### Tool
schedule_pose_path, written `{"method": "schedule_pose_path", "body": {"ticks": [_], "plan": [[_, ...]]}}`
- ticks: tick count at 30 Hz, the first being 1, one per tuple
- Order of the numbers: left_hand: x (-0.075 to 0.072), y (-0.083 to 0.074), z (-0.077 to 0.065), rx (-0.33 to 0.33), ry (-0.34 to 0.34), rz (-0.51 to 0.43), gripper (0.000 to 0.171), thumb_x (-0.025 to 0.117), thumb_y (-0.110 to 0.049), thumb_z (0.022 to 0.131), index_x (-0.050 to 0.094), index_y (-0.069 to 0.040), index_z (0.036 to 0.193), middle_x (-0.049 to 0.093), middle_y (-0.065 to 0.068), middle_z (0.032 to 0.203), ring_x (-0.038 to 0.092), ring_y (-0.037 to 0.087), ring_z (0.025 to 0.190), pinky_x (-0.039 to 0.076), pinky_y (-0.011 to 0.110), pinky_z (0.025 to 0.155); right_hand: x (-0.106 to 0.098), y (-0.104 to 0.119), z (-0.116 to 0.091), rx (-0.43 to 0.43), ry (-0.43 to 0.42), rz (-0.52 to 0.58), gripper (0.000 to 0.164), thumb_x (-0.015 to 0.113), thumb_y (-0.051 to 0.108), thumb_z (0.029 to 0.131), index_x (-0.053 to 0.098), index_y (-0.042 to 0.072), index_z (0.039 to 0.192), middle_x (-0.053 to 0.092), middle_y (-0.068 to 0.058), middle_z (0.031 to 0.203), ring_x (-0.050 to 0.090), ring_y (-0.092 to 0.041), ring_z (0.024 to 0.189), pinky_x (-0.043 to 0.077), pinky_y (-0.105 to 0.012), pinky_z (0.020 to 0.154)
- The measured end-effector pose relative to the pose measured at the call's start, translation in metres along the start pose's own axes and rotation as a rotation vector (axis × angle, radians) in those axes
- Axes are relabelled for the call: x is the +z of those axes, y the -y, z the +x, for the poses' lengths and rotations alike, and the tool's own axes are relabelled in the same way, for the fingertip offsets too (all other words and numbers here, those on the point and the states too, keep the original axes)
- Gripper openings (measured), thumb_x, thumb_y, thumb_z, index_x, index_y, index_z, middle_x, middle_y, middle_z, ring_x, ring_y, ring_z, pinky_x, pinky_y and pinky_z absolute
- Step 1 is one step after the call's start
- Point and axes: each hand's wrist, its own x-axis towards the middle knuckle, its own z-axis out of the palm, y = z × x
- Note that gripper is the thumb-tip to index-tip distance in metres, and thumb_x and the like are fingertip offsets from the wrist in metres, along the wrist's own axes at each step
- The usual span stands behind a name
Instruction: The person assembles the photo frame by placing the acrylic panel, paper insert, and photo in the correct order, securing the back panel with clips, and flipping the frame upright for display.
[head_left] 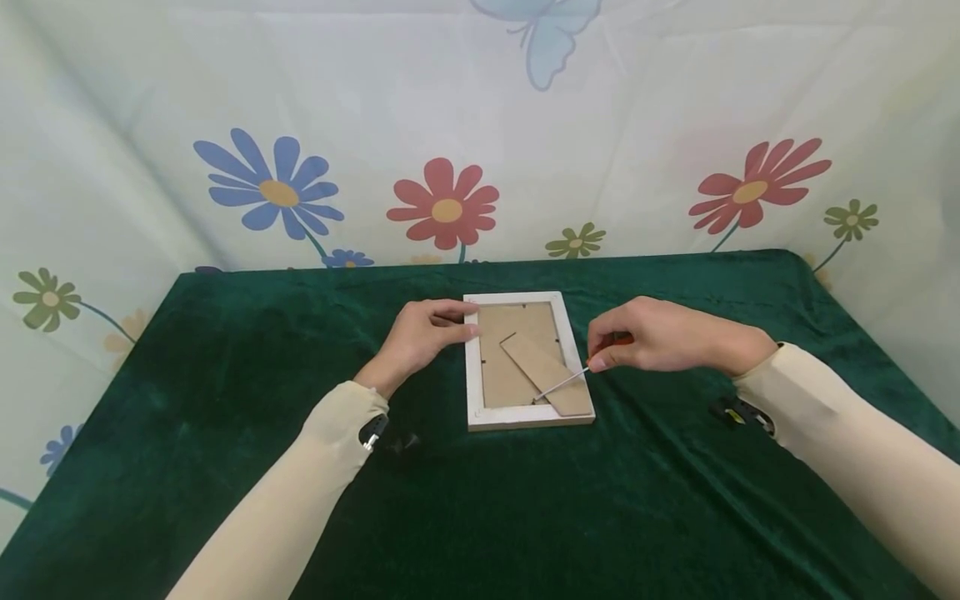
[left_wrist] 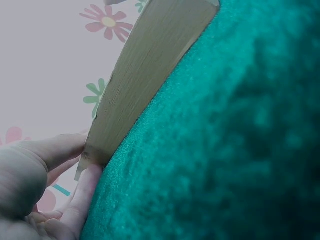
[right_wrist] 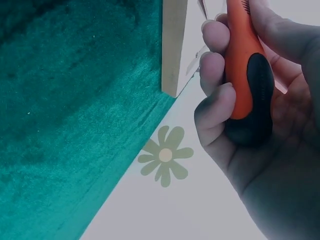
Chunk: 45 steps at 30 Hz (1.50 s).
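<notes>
A white picture frame [head_left: 474, 367] lies face down, its brown backing board [head_left: 517, 317] and slanted stand leg [head_left: 551, 375] showing. At its left side my left hand [head_left: 420, 333] grips the edge with thumb and fingers; the left wrist view shows fingers [left_wrist: 87, 192] against the frame's wooden side [left_wrist: 135, 65]. My right hand [head_left: 652, 333], past the frame's right side, holds a screwdriver [right_wrist: 242, 75] by its orange and black handle. The thin metal shaft crosses over the stand leg, its tip at a small dark tab [head_left: 534, 402] on the backing's near edge.
Dark green velvety cloth [head_left: 480, 517] covers the table and has some folds at the right. Behind it hangs a pale curtain [head_left: 360, 100] printed with flowers and a butterfly. Beige sleeves [head_left: 285, 492] cover both forearms, with dark wrist devices at the cuffs.
</notes>
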Motion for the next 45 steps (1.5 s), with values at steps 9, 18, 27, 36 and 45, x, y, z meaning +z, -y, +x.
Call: {"method": "schedule_pose_path", "body": {"ticks": [9, 18, 27, 36, 45], "plan": [[0.001, -0.001, 0.0, 0.0, 0.002, -0.001, 0.04, 0.08, -0.029, 0.098, 0.074, -0.019, 0.137, 0.073, 0.003, 0.127, 0.069, 0.024, 0.106, 0.056, 0.048, 0.101, 0.0, -0.002, 0.001, 0.013, 0.028, 0.015, 0.006, 0.078, 0.025, 0.1, 0.074, 0.021, 0.103, 0.067, 0.008, 0.089, 0.06, -0.012, 0.08, 0.054, -0.033, 0.074], [0.0, -0.002, -0.001, -0.004, 0.003, 0.006, 0.04, 0.079, -0.027, 0.099, 0.074, -0.019, 0.137, 0.072, 0.004, 0.13, 0.069, 0.026, 0.108, 0.056, 0.048, 0.102, -0.004, 0.003, 0.006, 0.022, 0.081, -0.021, 0.004, 0.077, 0.023, 0.101, 0.073, 0.02, 0.101, 0.066, 0.004, 0.085, 0.059, -0.012, 0.076, 0.053, -0.033, 0.071], [0.0, -0.002, 0.0, -0.007, 0.004, -0.002, 0.039, 0.08, -0.027, 0.099, 0.074, -0.019, 0.137, 0.072, 0.004, 0.128, 0.069, 0.025, 0.107, 0.056, 0.048, 0.102, -0.01, 0.008, 0.011, 0.04, 0.128, -0.035, 0.005, 0.075, 0.023, 0.102, 0.073, 0.02, 0.098, 0.064, 0.005, 0.083, 0.059, -0.012, 0.076, 0.052, -0.034, 0.07], [-0.002, -0.002, 0.001, -0.013, 0.024, -0.024, 0.04, 0.08, -0.026, 0.099, 0.074, -0.018, 0.137, 0.072, 0.006, 0.128, 0.068, 0.028, 0.109, 0.055, 0.05, 0.103, -0.014, 0.015, 0.015, 0.054, 0.168, -0.047, 0.013, 0.073, 0.02, 0.103, 0.07, 0.018, 0.091, 0.059, 0.007, 0.077, 0.057, -0.013, 0.072, 0.049, -0.033, 0.066], [-0.001, -0.001, 0.001, -0.01, 0.016, -0.02, 0.04, 0.08, -0.028, 0.098, 0.074, -0.019, 0.137, 0.072, 0.003, 0.127, 0.069, 0.026, 0.107, 0.056, 0.047, 0.102, -0.018, 0.02, 0.021, 0.1, 0.216, -0.048, 0.01, 0.072, 0.022, 0.104, 0.072, 0.018, 0.095, 0.06, 0.004, 0.08, 0.058, -0.014, 0.076, 0.049, -0.036, 0.071]]}}
